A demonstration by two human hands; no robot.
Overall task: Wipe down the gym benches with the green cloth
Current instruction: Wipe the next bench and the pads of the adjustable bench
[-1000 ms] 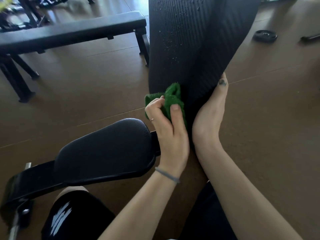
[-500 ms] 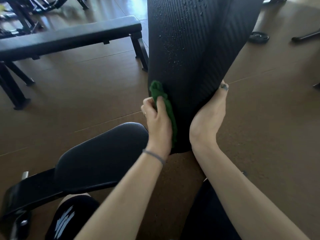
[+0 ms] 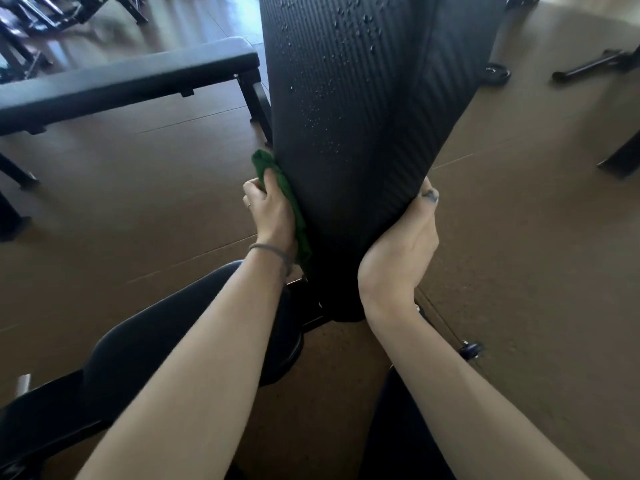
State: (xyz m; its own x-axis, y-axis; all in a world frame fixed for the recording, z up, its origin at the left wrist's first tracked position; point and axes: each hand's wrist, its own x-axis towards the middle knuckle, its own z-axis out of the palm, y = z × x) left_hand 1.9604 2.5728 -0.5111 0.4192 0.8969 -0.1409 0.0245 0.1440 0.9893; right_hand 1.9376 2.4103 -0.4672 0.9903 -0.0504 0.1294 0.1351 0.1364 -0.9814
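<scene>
Head view shows the left hand (image 3: pixel 272 209) gripping the green cloth (image 3: pixel 282 199), fingers curled round its upper end, and pressing it flat against the left edge of the raised bench backrest (image 3: pixel 346 133). The cloth runs down that edge from above the knuckles to just past the wrist, where a thin grey band (image 3: pixel 273 252) circles the arm. On the opposite side, the right hand (image 3: pixel 403 244) cups the backrest's right edge near its lower end; the thumb lies along the pad with a dark mark by the nail, and the other fingers are hidden behind the pad, so how tightly they close cannot be told.

Between the two hands the backrest stands steeply tilted, black and ribbed, with scattered droplets (image 3: pixel 346 39) across its upper and middle surface. Below it, towards the person, the bench's black seat pad (image 3: pixel 145 344) lies under the left forearm. A small knob (image 3: pixel 469 349) sticks out of the frame just right of the right forearm.

Further off, a flat black bench (image 3: pixel 131 77) stands on the brown floor (image 3: pixel 519 237) to the left, well apart from the backrest. A round weight plate (image 3: pixel 497 73) lies on the floor to the right, with a dark bar (image 3: pixel 588 65) beyond it.
</scene>
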